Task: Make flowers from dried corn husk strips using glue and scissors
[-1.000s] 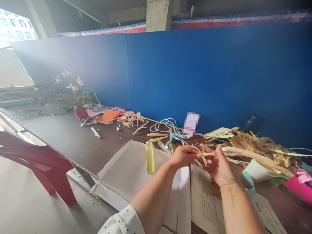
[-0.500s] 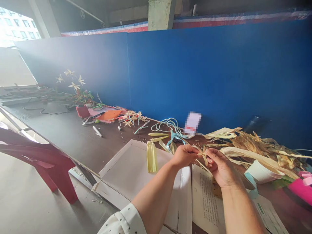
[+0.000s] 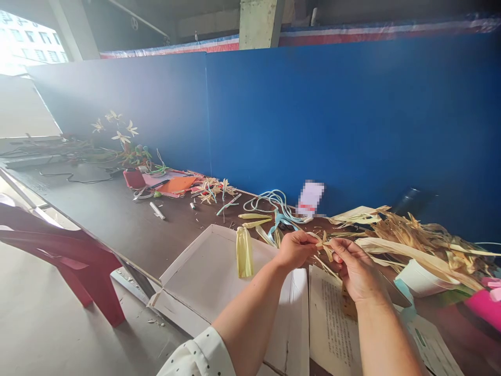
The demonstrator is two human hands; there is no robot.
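Observation:
Between my two hands is a small flower of pale corn husk strips (image 3: pixel 324 243). My left hand (image 3: pixel 294 250) is closed and pinches its left side. With thumb and fingers pressed together, my right hand (image 3: pixel 355 265) grips the right side. The fingers partly hide the flower's middle. Below my hands lie a printed sheet (image 3: pixel 331 324) and a white open box lid (image 3: pixel 230 292). A yellow-green husk piece (image 3: pixel 245 253) hangs over the lid's back edge. Loose dried corn husks (image 3: pixel 415 235) are heaped to the right of my right hand.
A white cup (image 3: pixel 425 277) stands at right near a pink object (image 3: pixel 485 308). Behind my hands are coiled pale blue cord (image 3: pixel 270 196) and blue ribbon (image 3: pixel 278 222). Finished husk flowers (image 3: pixel 213 190) lie farther left. A blue panel (image 3: pixel 332 120) borders the table; a red chair (image 3: pixel 90 277) stands front left.
Almost nothing differs. Both hands keep their pinch on the husk flower, which has turned or shifted slightly between the fingers. The view has moved a little.

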